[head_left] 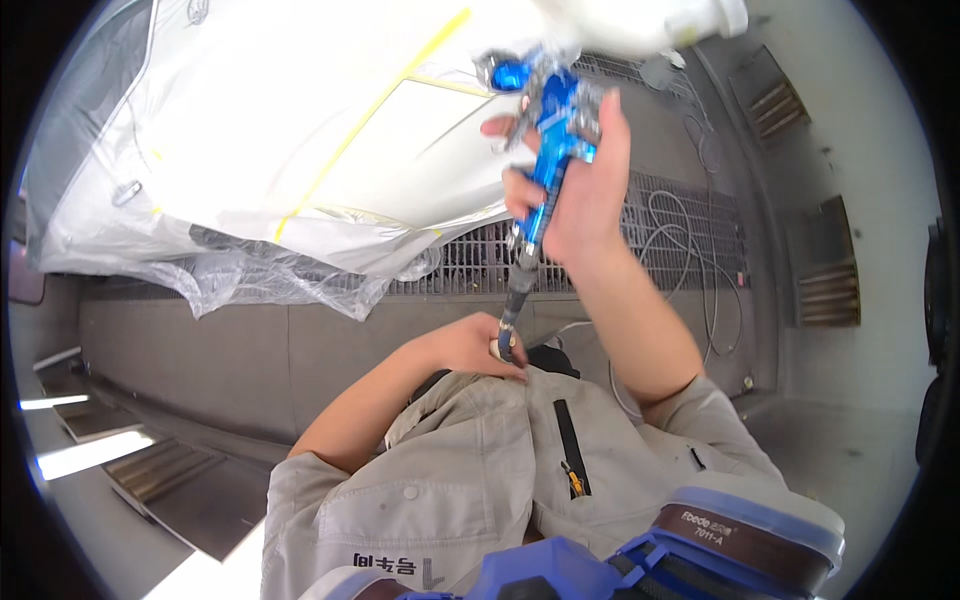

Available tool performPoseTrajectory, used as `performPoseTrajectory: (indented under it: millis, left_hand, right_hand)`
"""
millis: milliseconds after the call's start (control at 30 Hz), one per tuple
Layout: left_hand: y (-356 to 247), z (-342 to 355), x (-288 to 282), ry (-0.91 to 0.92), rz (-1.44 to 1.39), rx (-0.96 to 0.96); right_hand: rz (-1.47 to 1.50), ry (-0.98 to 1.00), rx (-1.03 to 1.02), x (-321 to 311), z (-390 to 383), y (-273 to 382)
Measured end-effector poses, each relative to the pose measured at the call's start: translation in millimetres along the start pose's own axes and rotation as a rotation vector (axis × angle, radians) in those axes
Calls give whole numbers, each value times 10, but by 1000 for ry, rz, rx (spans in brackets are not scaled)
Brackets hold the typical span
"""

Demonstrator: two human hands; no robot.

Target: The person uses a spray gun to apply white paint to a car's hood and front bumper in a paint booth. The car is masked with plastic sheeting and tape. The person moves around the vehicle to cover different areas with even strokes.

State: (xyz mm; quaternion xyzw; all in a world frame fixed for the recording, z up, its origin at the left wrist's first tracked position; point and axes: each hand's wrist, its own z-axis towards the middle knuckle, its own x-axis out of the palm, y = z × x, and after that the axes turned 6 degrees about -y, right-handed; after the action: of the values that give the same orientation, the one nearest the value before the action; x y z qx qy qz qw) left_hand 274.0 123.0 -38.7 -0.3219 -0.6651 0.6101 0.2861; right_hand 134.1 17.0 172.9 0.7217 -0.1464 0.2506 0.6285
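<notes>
A blue and silver spray gun (556, 125) is raised in front of me, tilted, with my right hand (592, 195) wrapped round its handle. My right thumb lies along the gun's side and a finger reaches out near the trigger. A white paint cup (655, 22) sits at the gun's far end, partly cut off by the upper edge. From the base of the handle a dark air hose (517, 290) runs down to my waist. There my left hand (468, 345) is closed around the hose; some of its fingers are hidden.
A vehicle body (455, 150) wrapped in masking film (270, 275) with yellow tape (372, 125) stands ahead on the left. Floor grating (480, 255) runs beneath it. A coiled hose (690, 250) lies at right. A respirator (750, 535) hangs at my chest.
</notes>
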Motion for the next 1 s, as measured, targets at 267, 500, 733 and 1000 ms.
performPoseTrajectory:
  millis: [267,500,733,1000]
  left_hand:
    - [816,-533,-407,-398,127,-173]
    - [-641,-13,-597,-515,-601,240]
    - [-925,238,-541,-488,-687,118]
    - [-723,379,-481,-514,-690,104]
  right_hand:
    - [-466,-85,121,351,222,628]
    - [-116,-12,207,323,134,-30]
    - [-169,-82,109,215,117,-36]
    - [-112,-133,143,-10,159,-98]
